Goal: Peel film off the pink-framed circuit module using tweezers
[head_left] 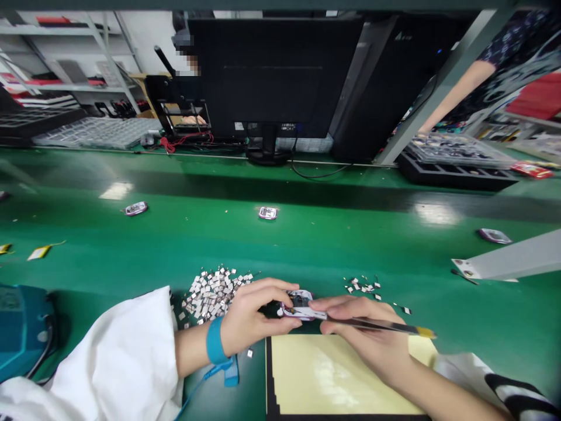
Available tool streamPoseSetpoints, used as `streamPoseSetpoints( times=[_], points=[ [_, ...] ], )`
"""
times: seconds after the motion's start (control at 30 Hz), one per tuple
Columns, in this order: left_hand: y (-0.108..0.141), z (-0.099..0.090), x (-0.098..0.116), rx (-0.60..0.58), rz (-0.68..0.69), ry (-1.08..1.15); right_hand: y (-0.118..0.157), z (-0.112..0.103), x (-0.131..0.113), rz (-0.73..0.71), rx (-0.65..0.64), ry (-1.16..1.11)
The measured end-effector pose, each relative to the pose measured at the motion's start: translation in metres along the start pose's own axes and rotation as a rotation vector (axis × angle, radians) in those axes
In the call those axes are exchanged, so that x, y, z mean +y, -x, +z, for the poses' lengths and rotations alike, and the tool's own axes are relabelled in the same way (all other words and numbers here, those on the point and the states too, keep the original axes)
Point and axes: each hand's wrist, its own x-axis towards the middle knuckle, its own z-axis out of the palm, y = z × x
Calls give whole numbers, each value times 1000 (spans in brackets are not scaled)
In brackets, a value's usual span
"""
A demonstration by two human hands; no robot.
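My left hand (252, 310), with a blue band (214, 340) round the wrist, pinches the edges of a small rounded electronic device (302, 299) between thumb and fingers. The device is pale with a purple rim, and its inner parts show. In my right hand (372, 342) is a pair of tweezers (394, 325) with a yellow end; its tips reach over the device. Whether the tips grip a part cannot be made out. Beside my left hand lies a heap of small silvery square parts (214, 295). A smaller scatter of parts (362, 285) lies beyond my right hand.
Similar devices (267, 213) lie spaced along the green bench (210, 234). A yellow sheet (324, 374) is under my right hand. A monitor (276, 76) stands behind, a metal bracket (512, 257) juts in at right, and a teal machine (21, 327) sits left. Another person's arm (460, 93) reaches over trays.
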Motion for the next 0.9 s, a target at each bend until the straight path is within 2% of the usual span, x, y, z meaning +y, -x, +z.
streamPoseSetpoints(
  times=[0.67,0.9],
  points=[
    [4,1,-2,7,6,23,0,2,1,-50,9,-33],
    [4,2,-5,-1,-4,74,0,1,4,24,47,-121]
  ],
)
